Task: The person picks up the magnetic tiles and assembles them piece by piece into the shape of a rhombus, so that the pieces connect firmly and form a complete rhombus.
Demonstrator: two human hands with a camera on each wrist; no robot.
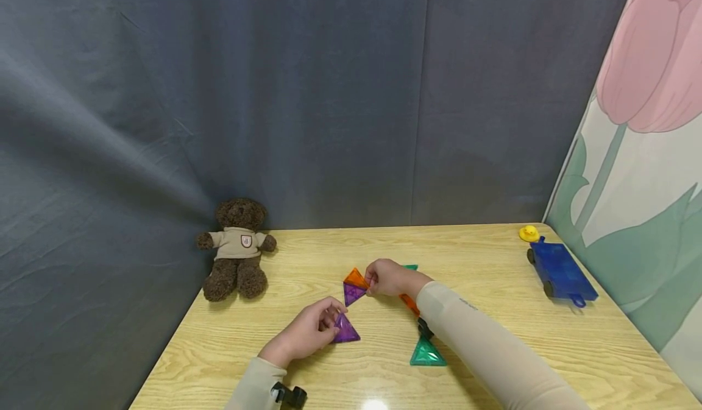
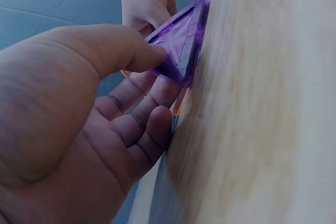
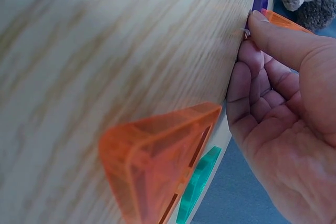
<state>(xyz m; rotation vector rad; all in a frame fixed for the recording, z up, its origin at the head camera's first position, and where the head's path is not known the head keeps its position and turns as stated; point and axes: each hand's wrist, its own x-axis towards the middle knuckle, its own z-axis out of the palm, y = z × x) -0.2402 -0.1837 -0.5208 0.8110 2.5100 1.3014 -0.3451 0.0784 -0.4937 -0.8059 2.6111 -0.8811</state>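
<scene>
My left hand (image 1: 308, 332) pinches a translucent purple triangular magnetic tile (image 1: 346, 329) between thumb and fingers, low over the table. In the left wrist view, the thumb lies on the face of this purple tile (image 2: 181, 40). Farther forward, an orange triangular tile (image 1: 356, 277) and a second purple triangular tile (image 1: 353, 293) lie edge to edge. My right hand (image 1: 386, 278) pinches at their shared right corner, its other fingers curled. In the right wrist view, the thumb covers that corner, beside the orange tile (image 3: 283, 21).
Under the right forearm lie another orange tile (image 1: 409, 304) and a green triangle (image 1: 428, 354); a second green tile (image 1: 410, 267) shows behind the hand. A teddy bear (image 1: 240, 251) sits at left. A blue wheeled base (image 1: 562, 270) and yellow duck (image 1: 529, 233) stand at right.
</scene>
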